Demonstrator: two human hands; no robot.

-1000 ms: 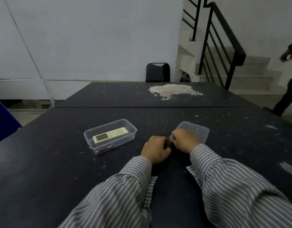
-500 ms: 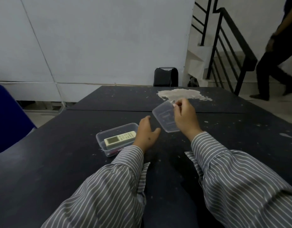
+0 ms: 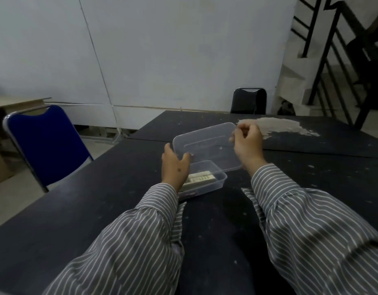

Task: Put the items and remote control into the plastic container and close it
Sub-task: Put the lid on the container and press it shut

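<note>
A clear plastic container (image 3: 218, 181) sits on the dark table, with a white remote control (image 3: 199, 179) lying inside it. A small reddish item shows at the container's near bottom edge, partly hidden by my left sleeve. The clear lid (image 3: 207, 146) hangs tilted just above and behind the container. My right hand (image 3: 247, 143) pinches the lid's far right edge. My left hand (image 3: 175, 167) touches the lid's near left corner, above the container's left end.
The dark table (image 3: 98, 209) has a pale worn patch (image 3: 281, 127) at the back right. A blue chair (image 3: 45, 143) stands to the left, a black chair (image 3: 248, 101) at the far side. A staircase with a black railing (image 3: 332, 60) rises at the right.
My right hand lifted the lid off the table and carried it left, over the container. My left hand rose from the table to the lid's left corner. The view swung left.
</note>
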